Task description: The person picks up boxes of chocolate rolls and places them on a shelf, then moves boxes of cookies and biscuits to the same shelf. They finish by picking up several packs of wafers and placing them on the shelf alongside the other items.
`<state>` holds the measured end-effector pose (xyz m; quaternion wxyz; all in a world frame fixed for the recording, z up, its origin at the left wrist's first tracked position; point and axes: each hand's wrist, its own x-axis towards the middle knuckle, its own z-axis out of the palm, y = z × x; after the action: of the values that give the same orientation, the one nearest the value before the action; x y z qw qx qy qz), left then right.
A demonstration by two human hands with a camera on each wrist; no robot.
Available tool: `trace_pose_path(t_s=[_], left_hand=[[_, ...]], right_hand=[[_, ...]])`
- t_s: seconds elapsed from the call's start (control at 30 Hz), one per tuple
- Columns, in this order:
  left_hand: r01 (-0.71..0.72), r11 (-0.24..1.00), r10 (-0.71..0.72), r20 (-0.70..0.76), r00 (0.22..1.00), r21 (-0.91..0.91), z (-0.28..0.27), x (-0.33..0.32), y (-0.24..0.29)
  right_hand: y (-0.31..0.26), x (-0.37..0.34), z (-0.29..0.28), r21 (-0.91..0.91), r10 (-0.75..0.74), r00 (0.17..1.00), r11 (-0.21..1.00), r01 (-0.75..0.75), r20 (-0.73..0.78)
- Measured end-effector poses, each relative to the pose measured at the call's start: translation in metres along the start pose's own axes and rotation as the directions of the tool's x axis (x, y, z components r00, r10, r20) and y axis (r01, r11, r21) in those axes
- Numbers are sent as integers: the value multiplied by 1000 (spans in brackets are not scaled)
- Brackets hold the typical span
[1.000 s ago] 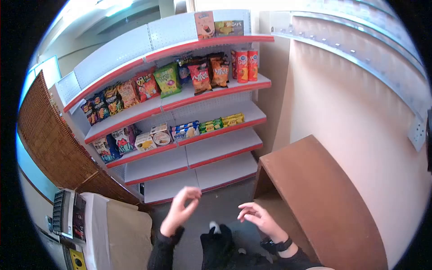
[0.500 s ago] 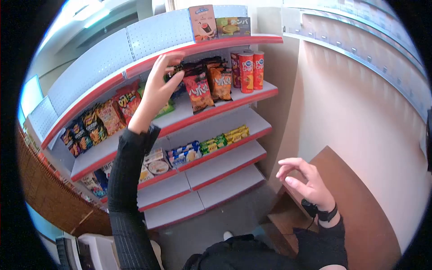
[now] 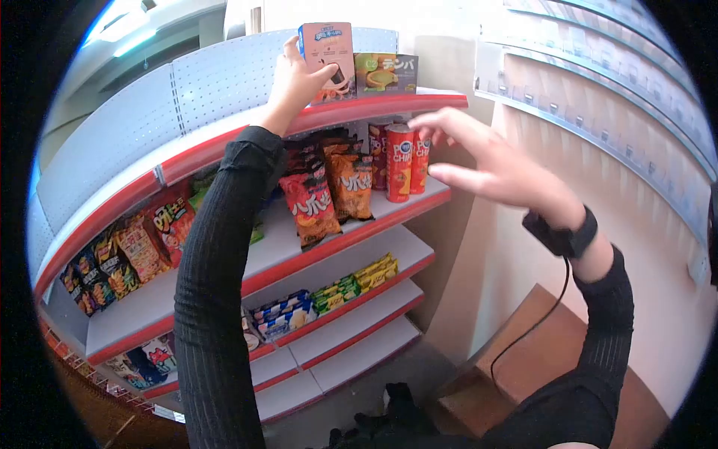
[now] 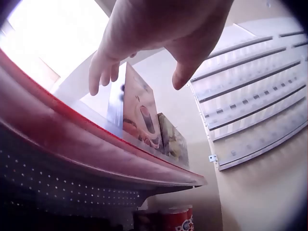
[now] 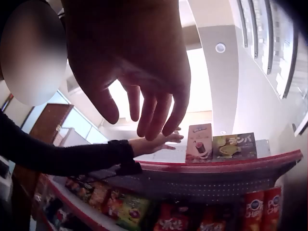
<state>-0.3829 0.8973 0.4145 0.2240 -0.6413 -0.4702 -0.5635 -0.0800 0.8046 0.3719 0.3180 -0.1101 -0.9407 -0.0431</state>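
Observation:
My left hand (image 3: 295, 82) is at the left side of an upright pink box (image 3: 327, 56) on the top shelf, its thumb in front of the box's face and its fingers at the left edge. In the left wrist view the fingers and thumb are spread apart near the pink box (image 4: 140, 108); contact cannot be told. A green and grey box (image 3: 386, 73) stands just right of it. My right hand (image 3: 497, 165) hangs in the air with parted fingers, in front of red chip cans (image 3: 399, 168), holding nothing.
Snack bags (image 3: 310, 206) fill part of the shelf below, with small yellow and green packs (image 3: 355, 288) lower down. The red shelf edge (image 3: 374, 107) runs under the boxes. A brown wooden unit (image 3: 550, 344) stands at the lower right beside the wall.
My left hand has risen from low in front of the shelves to the pink box. My right hand has also come up, to the height of the cans. The shelves appear closer.

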Motion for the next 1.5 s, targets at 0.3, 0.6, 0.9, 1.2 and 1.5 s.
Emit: trace_pose_path(t_s=[0.3,0.6,0.9,1.2,1.5], left_hand=[[40,992,-42,-14,999,-122,31,13,-32],[125,897,-225,-195,955,-424,12,-5,-27],[62,929,-154,-227,962,-366,16,-6,-29],[63,931,-155,-232,960,-359,17,-11,-22],[-266,765,67,-339,938,-586,22,-29,-5]], right_hand=[[126,132,-17,-361,150,989,922,-136,10],[219,206,5,-83,93,952,994,-72,293],[257,219,18,34,217,851,964,-265,478],[234,210,7,156,-6,946,987,-47,324],[169,132,-30,533,-465,883,733,423,-62]])
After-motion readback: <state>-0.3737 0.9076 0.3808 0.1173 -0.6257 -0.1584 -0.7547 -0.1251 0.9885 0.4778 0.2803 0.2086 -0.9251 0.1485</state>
